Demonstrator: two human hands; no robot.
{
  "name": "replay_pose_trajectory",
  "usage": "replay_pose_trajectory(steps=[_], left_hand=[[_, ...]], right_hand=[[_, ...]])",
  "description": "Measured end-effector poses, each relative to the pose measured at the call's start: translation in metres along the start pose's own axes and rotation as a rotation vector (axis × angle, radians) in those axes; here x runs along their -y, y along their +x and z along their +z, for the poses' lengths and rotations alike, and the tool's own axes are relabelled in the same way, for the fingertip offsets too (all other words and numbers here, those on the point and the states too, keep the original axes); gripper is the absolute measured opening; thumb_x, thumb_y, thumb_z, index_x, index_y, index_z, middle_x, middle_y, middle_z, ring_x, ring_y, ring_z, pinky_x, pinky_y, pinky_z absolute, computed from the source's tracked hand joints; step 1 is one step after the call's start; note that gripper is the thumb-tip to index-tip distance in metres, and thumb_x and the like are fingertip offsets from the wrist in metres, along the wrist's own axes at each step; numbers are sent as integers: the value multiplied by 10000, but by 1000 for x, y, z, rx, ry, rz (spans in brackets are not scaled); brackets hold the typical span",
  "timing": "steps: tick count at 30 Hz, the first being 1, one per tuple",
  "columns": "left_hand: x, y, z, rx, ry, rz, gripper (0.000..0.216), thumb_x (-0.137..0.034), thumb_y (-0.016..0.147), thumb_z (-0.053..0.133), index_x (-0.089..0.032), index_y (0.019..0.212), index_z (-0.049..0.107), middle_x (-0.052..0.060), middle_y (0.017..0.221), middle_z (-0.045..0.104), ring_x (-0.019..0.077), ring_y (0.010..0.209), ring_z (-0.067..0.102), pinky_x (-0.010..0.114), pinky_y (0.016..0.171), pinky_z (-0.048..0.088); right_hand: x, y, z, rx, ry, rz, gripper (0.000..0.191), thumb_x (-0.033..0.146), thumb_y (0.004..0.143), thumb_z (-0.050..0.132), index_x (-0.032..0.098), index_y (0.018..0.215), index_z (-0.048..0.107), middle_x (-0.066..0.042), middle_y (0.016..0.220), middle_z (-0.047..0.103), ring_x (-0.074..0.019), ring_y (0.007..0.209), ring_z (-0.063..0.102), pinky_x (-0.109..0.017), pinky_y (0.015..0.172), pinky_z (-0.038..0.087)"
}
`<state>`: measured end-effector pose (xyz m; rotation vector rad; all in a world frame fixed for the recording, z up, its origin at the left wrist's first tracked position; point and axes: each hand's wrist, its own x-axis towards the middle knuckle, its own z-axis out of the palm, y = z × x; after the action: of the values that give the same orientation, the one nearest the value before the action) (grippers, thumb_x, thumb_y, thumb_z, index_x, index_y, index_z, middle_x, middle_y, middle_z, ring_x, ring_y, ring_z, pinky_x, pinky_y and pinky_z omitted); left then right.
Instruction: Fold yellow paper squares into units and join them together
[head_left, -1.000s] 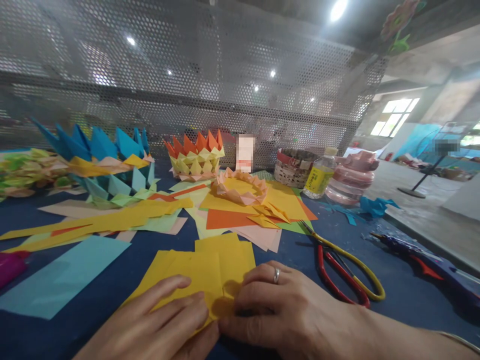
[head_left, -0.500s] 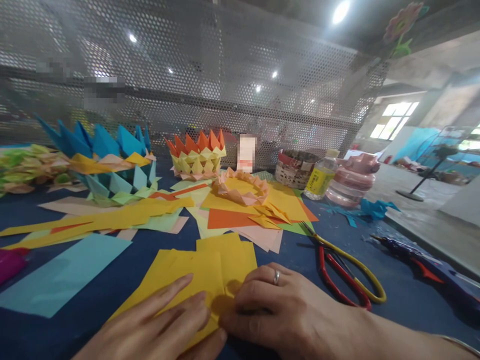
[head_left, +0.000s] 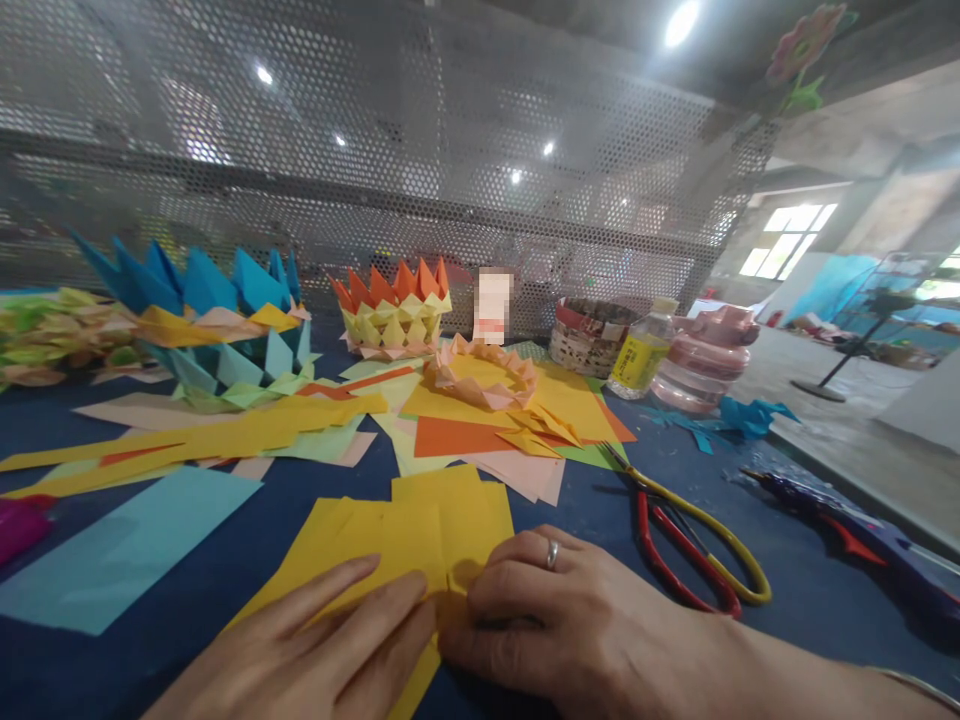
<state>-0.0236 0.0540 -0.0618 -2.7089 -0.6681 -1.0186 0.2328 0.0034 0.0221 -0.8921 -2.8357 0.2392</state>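
Both my hands rest on a small stack of yellow paper sheets [head_left: 405, 535] lying on the dark blue table [head_left: 180, 590] in front of me. My left hand [head_left: 322, 650] lies flat, fingers stretched out, pressing the top yellow sheet. My right hand [head_left: 562, 620], with a ring on one finger, has its fingers curled and pinched down on a fold at the sheet's right edge. The two hands nearly touch at the fold.
Red-and-yellow scissors [head_left: 690, 545] lie right of my right hand; a glue gun [head_left: 840, 520] sits further right. Loose coloured paper [head_left: 465, 435], a light blue sheet [head_left: 112, 560], folded paper crowns [head_left: 394, 310], a woven basket [head_left: 589, 335], a bottle [head_left: 641, 355] and a perforated metal screen [head_left: 375, 170] stand behind.
My left hand has slid slightly right along the yellow sheet toward the fold. My right hand stays pinched in place.
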Motion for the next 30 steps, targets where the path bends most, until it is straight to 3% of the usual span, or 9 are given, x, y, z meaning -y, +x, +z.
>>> replay_pose_trajectory(steps=[17, 23, 30], left_hand=[[18, 21, -11, -33, -12, -76, 388, -516, 1050, 402, -301, 1078, 724, 5, 934, 754, 208, 999, 734, 307, 918, 581], [27, 25, -20, -45, -88, -203, 315, -461, 1039, 447, -294, 1072, 713, 3, 999, 785, 196, 911, 758, 273, 801, 596], [42, 28, -6, -16, -204, -333, 313, -431, 1034, 437, -295, 1060, 718, -7, 970, 819, 180, 863, 793, 239, 753, 620]], right_hand=[[1, -1, 4, 1, -21, 11, 366, 139, 1083, 416, 138, 1365, 649, -96, 1191, 719, -211, 1089, 600, -345, 966, 479], [-1, 0, 8, -43, -48, -13, 353, 124, 1055, 451, 132, 1335, 666, -91, 1173, 734, -214, 1035, 626, -343, 920, 470], [-2, -1, 10, -76, -51, -23, 330, 124, 1058, 480, 149, 1332, 662, -72, 1238, 733, -205, 1079, 634, -330, 975, 458]])
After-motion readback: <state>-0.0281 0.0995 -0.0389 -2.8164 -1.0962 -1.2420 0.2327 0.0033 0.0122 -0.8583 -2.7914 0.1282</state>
